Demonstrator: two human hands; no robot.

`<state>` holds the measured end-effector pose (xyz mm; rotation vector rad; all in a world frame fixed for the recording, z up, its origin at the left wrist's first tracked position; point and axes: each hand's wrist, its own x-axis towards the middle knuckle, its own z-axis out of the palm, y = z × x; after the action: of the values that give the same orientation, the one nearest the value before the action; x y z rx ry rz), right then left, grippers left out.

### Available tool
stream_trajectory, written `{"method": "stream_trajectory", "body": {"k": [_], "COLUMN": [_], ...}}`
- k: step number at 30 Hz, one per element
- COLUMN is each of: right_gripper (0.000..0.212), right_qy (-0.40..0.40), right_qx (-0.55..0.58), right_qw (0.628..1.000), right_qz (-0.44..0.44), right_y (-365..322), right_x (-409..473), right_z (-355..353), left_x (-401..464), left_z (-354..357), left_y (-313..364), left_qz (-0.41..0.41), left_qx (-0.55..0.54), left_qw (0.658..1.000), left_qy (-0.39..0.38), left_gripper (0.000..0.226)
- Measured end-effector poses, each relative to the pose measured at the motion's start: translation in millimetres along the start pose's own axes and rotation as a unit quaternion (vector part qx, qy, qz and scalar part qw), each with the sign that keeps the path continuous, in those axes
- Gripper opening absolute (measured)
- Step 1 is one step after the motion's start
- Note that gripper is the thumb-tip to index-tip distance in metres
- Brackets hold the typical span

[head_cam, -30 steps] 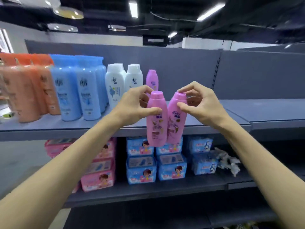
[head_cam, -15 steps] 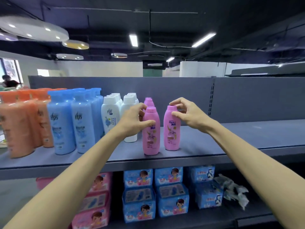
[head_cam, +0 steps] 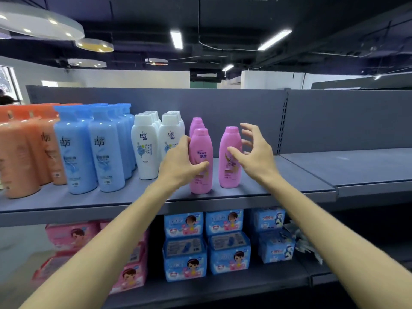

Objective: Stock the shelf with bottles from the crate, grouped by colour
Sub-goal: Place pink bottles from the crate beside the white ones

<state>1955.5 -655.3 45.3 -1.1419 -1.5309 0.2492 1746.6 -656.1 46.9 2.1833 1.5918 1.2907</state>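
One pink Rejoice bottle (head_cam: 201, 161) was gripped by the left hand (head_cam: 178, 166) on the shelf (head_cam: 245, 192), right hand (head_cam: 256, 152) spread open beside another pink bottle (head_cam: 229, 157)

On the upper shelf (head_cam: 245, 195), bottles are standing in rows running front to back: the tallest group (head_cam: 24, 152) is sitting farthest left, a second tall group (head_cam: 89, 148) just to its right, then two rows of shorter bottles (head_cam: 156, 143), then a row of small bottles (head_cam: 200, 161), with a single small bottle (head_cam: 230, 157) standing just right of that row's front one. The left hand (head_cam: 180, 166) is wrapping around the front small bottle while the right hand (head_cam: 256, 152) is hovering beside the single one, and on the lower shelf (head_cam: 223, 288) stacked packs (head_cam: 227, 241) are sitting below the hands, with more packs (head_cam: 71, 237) to their left.
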Motion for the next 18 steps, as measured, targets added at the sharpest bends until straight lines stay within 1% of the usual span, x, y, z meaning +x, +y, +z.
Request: {"method": "stream_trajectory", "body": {"k": [1,2,4,7,10,14,18], "right_gripper": [0.072,0.077,0.087,0.096,0.098,0.101,0.104], "right_qy": [0.036,0.054,0.053,0.059,0.071,0.063,0.055], "right_qx": [-0.040,-0.073,-0.122,-0.179,-0.192,-0.219,-0.206], "right_qw": [0.998,0.996,0.991,0.982,0.979,0.972,0.976], "right_qz": [-0.015,-0.024,-0.021,-0.004,0.023,0.057,0.045], "right_y": [0.5,-1.0,-4.0,-6.4,-9.1,-4.8,0.3], "right_x": [-10.4,-20.1,-33.7,-38.7,-35.8,-36.4,-37.0], "right_z": [7.2,14.5,28.1,40.6,46.0,50.3,50.6], "left_x": [-8.4,-17.2,-33.0,-42.8,-40.1,-35.7,-27.7], "left_z": [7.6,15.2,27.6,39.3,44.3,50.3,57.6], "left_y": [1.8,5.2,13.5,16.7,14.1,13.1,10.3], "left_qz": [-0.009,-0.016,-0.024,-0.032,-0.051,-0.071,-0.083], "left_qx": [0.038,0.068,0.095,0.100,0.103,0.095,0.088], "left_qw": [0.998,0.994,0.988,0.987,0.987,0.987,0.986], "left_qy": [0.043,0.080,0.119,0.123,0.116,0.111,0.114], "left_gripper": [0.050,0.051,0.052,0.054,0.055,0.056,0.057]}}
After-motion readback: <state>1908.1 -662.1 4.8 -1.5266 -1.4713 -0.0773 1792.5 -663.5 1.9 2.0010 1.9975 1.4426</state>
